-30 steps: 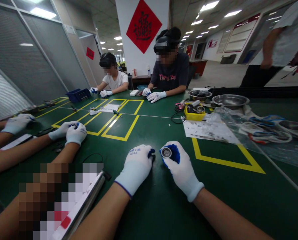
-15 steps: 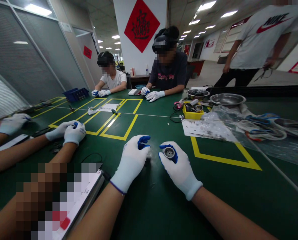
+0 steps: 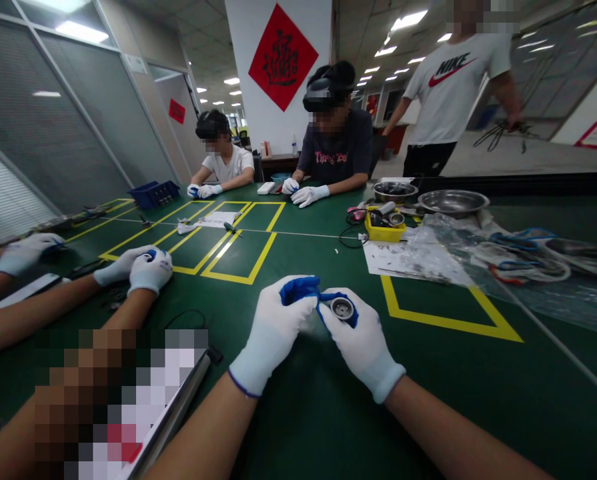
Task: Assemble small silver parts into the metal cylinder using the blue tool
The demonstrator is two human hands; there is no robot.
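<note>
My right hand (image 3: 361,343), in a white glove with blue palm coating, wraps round a small cylindrical metal part (image 3: 342,308). The part's round end faces up, showing a raised rim and small dark holes in a recessed face. Just to its left is my left hand (image 3: 278,333), gloved the same way. Its fingers are bent, with a gap between them and the thumb, and I see nothing held there. The left fingertips reach the right hand's fingertips beside the part. Both hands are above the green table (image 3: 298,427).
A yellow bin (image 3: 385,233) of parts, metal bowls (image 3: 453,202), a plastic sheet (image 3: 441,233) and bundled cords (image 3: 533,257) are at right. Co-workers' gloved hands (image 3: 151,270) work on the left, near a pixelated white-topped object (image 3: 153,400). A screwdriver (image 3: 232,229) lies farther back.
My left hand has moved right, up to the right hand, with its fingers stretched further out. The right hand still holds the metal part. The standing person at the back has moved left.
</note>
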